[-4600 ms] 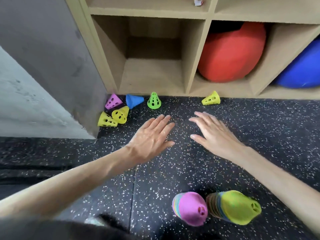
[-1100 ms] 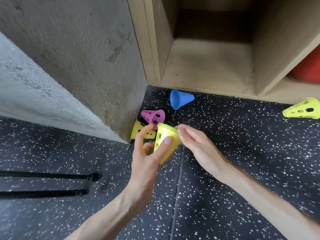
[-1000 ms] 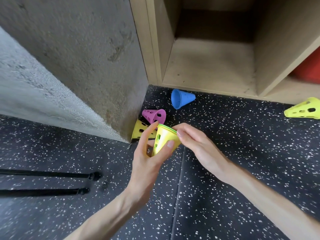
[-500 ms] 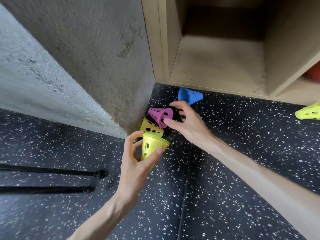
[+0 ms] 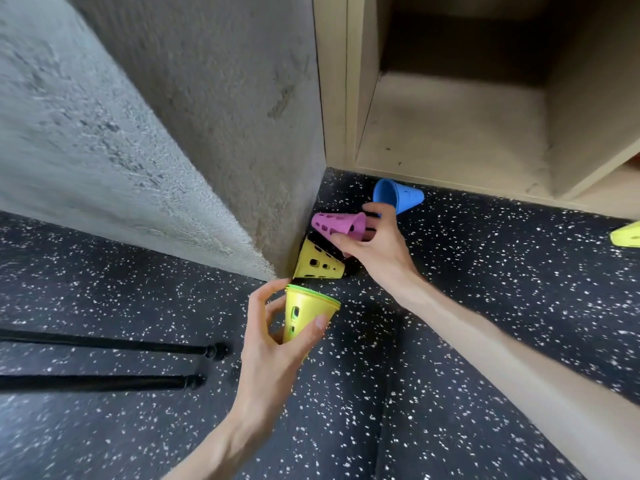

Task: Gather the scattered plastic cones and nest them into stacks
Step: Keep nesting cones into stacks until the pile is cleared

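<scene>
My left hand (image 5: 273, 344) grips a yellow cone (image 5: 303, 315) with a green cone nested inside it, wide end up; only the green rim shows. My right hand (image 5: 375, 247) is closed on the wide end of a pink perforated cone (image 5: 334, 223), lifted slightly off the floor near the wall corner. Below it a second yellow cone (image 5: 317, 259) lies on its side against the concrete wall. A blue cone (image 5: 398, 195) lies on its side just beyond my right fingers. Another yellow cone (image 5: 627, 234) is cut off at the right edge.
A concrete wall (image 5: 173, 116) fills the left and meets a wooden shelf unit (image 5: 450, 126) with an open bottom compartment. Two black bars (image 5: 104, 362) lie on the speckled rubber floor (image 5: 450, 427) at the left.
My right hand has left the nested cones, reached forward and closed on the pink cone, lifting it. My left hand keeps holding the yellow and green cones. The camera has moved closer.
</scene>
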